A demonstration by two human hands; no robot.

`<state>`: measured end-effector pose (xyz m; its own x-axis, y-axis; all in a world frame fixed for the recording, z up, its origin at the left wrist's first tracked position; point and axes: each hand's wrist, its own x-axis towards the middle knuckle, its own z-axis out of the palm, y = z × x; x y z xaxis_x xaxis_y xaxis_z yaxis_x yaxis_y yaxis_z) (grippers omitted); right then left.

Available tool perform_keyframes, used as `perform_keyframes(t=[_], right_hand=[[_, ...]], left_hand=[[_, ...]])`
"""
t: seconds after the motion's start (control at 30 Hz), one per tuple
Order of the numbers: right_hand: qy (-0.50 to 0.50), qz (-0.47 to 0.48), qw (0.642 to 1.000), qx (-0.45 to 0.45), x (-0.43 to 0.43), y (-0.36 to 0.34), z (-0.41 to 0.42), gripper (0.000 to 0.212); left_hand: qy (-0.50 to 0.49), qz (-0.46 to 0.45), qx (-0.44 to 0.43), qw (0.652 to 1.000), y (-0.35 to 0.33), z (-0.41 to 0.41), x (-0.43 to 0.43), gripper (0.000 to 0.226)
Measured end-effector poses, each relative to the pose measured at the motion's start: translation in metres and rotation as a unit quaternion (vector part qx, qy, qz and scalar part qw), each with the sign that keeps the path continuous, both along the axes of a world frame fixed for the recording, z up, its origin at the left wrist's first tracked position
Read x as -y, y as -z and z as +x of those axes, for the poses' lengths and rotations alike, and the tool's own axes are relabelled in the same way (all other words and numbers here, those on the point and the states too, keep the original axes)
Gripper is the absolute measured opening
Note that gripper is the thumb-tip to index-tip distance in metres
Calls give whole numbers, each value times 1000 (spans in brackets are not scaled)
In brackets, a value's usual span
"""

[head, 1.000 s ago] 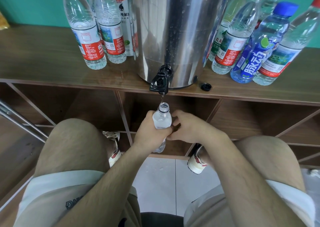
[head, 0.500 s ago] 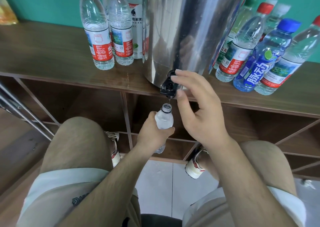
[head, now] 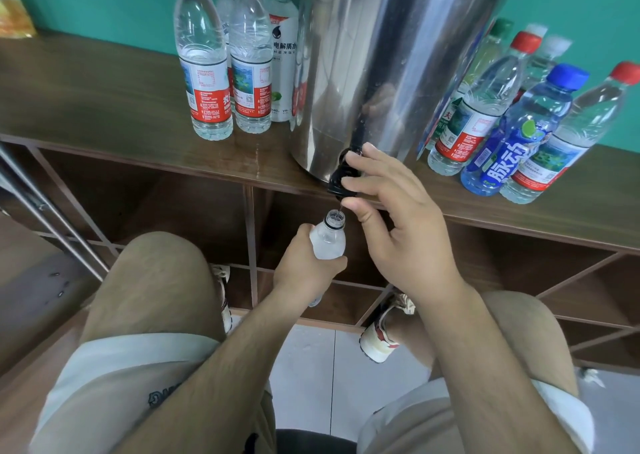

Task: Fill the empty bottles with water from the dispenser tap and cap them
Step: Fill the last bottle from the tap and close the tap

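A small clear uncapped bottle [head: 327,242] is held upright just below the black tap [head: 337,179] of the steel dispenser [head: 381,65]. My left hand [head: 304,273] grips the bottle's body from the left. The bottle's open mouth sits slightly left of the spout, and a thin trickle falls toward it. My right hand [head: 408,231] reaches the tap from the right, with fingers on the lever and the thumb below the spout. The loose black cap is hidden behind my right hand.
The dispenser stands on a wooden shelf top [head: 104,100]. Several capped, filled bottles [head: 204,72] stand to its left, and several more [head: 512,134] crowd its right. Open cubbies lie under the shelf. My knees and shoes flank the tiled floor [head: 311,367].
My right hand let go of the bottle, rose to the tap and took hold of it. My left hand keeps the bottle under the spout. The camera moved closer.
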<state>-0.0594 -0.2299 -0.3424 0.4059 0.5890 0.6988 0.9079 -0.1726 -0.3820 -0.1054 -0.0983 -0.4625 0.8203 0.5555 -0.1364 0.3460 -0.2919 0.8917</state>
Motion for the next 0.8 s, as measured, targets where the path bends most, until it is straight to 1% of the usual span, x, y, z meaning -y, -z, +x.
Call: perform_keyframes(t=[0.13,0.27,0.37,0.67,0.8], right_hand=[[9,-19,1000,-22,-2,-2,-7,15],[30,-21,999,12,-5,-4,-9,22],[40,-18,999,16,-6,-5,-10,22],[28,-6,1000,2,-7,-4,-8,26],[21,-5,1000,18,-7,-5,-6,23]], left_hand=[[0,-5,-5,1000,1,2,-1,51],[-1,-14,0,1000,2,3,-2,50],[-3,-12,3,1000,3,3,-2,50],[-1,-9,6,1000,6,3,-2,49],[1,-10,8,1000,6,3,-1,54]])
